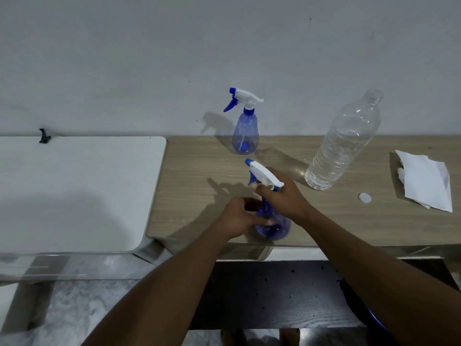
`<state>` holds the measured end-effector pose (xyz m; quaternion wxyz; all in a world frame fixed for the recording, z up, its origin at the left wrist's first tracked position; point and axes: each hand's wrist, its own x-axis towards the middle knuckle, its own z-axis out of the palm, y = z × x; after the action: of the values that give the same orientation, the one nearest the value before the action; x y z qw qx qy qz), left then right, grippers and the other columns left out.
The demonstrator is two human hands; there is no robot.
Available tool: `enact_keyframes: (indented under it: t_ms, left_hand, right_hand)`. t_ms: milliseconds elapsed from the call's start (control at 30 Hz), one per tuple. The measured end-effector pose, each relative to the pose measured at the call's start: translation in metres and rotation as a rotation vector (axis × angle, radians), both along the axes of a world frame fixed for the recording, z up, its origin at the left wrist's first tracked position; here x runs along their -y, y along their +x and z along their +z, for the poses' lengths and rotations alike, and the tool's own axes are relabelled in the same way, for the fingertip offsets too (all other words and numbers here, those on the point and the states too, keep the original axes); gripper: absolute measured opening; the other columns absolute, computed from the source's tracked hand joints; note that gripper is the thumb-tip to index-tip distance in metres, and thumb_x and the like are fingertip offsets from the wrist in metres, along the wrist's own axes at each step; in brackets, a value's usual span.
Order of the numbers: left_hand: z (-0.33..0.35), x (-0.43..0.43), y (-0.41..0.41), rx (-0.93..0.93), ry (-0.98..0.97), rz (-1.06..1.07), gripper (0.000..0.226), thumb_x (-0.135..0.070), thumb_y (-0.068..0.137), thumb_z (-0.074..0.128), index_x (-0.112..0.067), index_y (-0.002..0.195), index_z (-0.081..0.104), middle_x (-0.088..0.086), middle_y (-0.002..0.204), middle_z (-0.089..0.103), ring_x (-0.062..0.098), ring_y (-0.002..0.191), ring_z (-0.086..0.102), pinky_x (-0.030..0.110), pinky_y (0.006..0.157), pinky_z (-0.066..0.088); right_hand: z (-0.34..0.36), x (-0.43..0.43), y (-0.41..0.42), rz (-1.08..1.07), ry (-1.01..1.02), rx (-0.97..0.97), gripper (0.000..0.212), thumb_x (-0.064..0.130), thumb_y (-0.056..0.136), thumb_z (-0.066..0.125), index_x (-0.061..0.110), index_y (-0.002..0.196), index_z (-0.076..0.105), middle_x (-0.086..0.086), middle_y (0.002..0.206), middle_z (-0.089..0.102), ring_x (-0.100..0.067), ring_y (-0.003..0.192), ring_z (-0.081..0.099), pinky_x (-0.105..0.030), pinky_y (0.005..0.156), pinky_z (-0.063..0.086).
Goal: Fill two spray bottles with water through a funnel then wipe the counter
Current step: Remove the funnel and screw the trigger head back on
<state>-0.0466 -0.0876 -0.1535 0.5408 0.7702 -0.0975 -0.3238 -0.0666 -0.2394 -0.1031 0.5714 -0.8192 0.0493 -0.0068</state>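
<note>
Left hand [239, 217] wrapped round the near spray bottle [273, 226] low on its blue body, right hand [282, 196] closed on its neck under the white sprayer, second spray bottle [245, 132] standing past both hands, open water bottle [343, 143] and tissue [426, 182] off beyond the right hand, no writing readable

Dim, cool lighting is giving the frame a bluish cast. Shadows are falling leftward from the spray bottles [245, 126] onto wall and wooden counter [189, 171]. Wide-angle distortion is bending the edges; the near bottle [273, 228] is blurring slightly.
</note>
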Motion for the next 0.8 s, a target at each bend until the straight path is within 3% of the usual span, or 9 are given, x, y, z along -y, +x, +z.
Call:
enact_keyframes:
  t_ms: [67, 167, 233, 300, 367, 467, 533, 667, 800]
  left_hand:
    - [0.01, -0.001, -0.006, -0.046, -0.012, -0.068, 0.051, -0.036, 0.066, 0.091, -0.019, 0.11, 0.073, -0.007, 0.106, 0.075, 0.008, 0.1, 0.07, 0.026, 0.089, 0.055]
    - [0.013, -0.012, -0.007, -0.155, -0.014, -0.081, 0.046, -0.033, 0.076, 0.085, -0.02, 0.118, 0.069, -0.004, 0.108, 0.076, 0.013, 0.098, 0.072, 0.025, 0.08, 0.058]
    - [0.01, -0.033, 0.001, -0.159, 0.059, 0.075, 0.029, -0.026, 0.086, 0.076, -0.021, 0.114, 0.069, 0.0, 0.104, 0.076, 0.019, 0.091, 0.074, 0.034, 0.082, 0.06]
    - [0.005, -0.064, 0.013, -0.044, 0.169, 0.31, 0.01, -0.013, 0.09, 0.068, -0.02, 0.095, 0.073, 0.006, 0.096, 0.076, 0.025, 0.079, 0.072, 0.037, 0.079, 0.058]
    - [0.001, -0.098, 0.024, 0.118, 0.311, 0.444, 0.022, -0.006, 0.088, 0.061, -0.024, 0.086, 0.074, 0.007, 0.095, 0.076, 0.026, 0.082, 0.071, 0.031, 0.078, 0.056]
    - [-0.001, -0.132, 0.031, 0.228, 0.463, 0.486, 0.023, -0.013, 0.087, 0.057, -0.027, 0.093, 0.074, -0.001, 0.104, 0.075, 0.019, 0.096, 0.07, 0.022, 0.083, 0.049]
    - [-0.001, -0.137, 0.032, 0.266, 0.493, 0.467, 0.025, -0.013, 0.089, 0.055, -0.023, 0.1, 0.074, -0.001, 0.11, 0.073, 0.016, 0.102, 0.066, 0.018, 0.084, 0.041]
    - [-0.002, -0.132, 0.029, 0.312, 0.525, 0.399, 0.029, -0.017, 0.089, 0.05, -0.029, 0.1, 0.073, -0.006, 0.107, 0.073, 0.008, 0.09, 0.061, 0.016, 0.077, 0.04]
    - [-0.002, -0.126, 0.027, 0.319, 0.551, 0.372, 0.032, -0.017, 0.091, 0.045, -0.029, 0.103, 0.072, -0.005, 0.11, 0.071, 0.006, 0.08, 0.057, 0.009, 0.061, 0.037]
  right_hand:
    - [0.0, -0.008, -0.001, -0.007, 0.101, -0.07, 0.025, 0.008, 0.088, 0.065, 0.017, 0.11, 0.069, -0.002, 0.103, 0.073, -0.015, 0.097, 0.069, -0.034, 0.088, 0.054]
    - [0.006, -0.009, -0.001, 0.022, 0.075, -0.109, 0.021, 0.014, 0.084, 0.064, 0.015, 0.104, 0.069, -0.007, 0.099, 0.073, -0.026, 0.096, 0.07, -0.043, 0.085, 0.057]
    - [0.006, -0.001, 0.0, 0.117, -0.016, -0.252, 0.021, 0.015, 0.085, 0.065, 0.014, 0.105, 0.068, -0.013, 0.099, 0.071, -0.031, 0.091, 0.069, -0.046, 0.079, 0.059]
    - [0.002, 0.007, 0.001, 0.222, -0.101, -0.447, 0.019, 0.012, 0.086, 0.065, 0.011, 0.105, 0.066, -0.015, 0.094, 0.068, -0.028, 0.08, 0.064, -0.044, 0.074, 0.06]
    - [-0.002, 0.008, 0.0, 0.273, -0.125, -0.554, 0.02, 0.021, 0.089, 0.067, 0.009, 0.104, 0.065, -0.014, 0.089, 0.064, -0.024, 0.078, 0.063, -0.047, 0.067, 0.061]
    - [-0.005, 0.006, 0.0, 0.238, -0.224, -0.523, 0.052, 0.054, 0.087, 0.067, 0.004, 0.1, 0.062, -0.011, 0.075, 0.068, -0.03, 0.068, 0.069, -0.038, 0.051, 0.059]
    - [-0.006, 0.005, -0.001, 0.243, -0.296, -0.511, 0.066, 0.065, 0.082, 0.064, 0.003, 0.104, 0.059, -0.009, 0.071, 0.072, -0.037, 0.069, 0.073, -0.035, 0.048, 0.058]
    - [-0.003, 0.004, -0.001, 0.274, -0.28, -0.462, 0.056, 0.06, 0.086, 0.065, 0.005, 0.094, 0.064, -0.007, 0.073, 0.073, -0.039, 0.073, 0.072, -0.038, 0.05, 0.06]
    - [-0.001, 0.006, -0.001, 0.273, -0.318, -0.499, 0.056, 0.06, 0.087, 0.064, 0.004, 0.094, 0.062, -0.007, 0.068, 0.073, -0.035, 0.063, 0.071, -0.031, 0.047, 0.055]
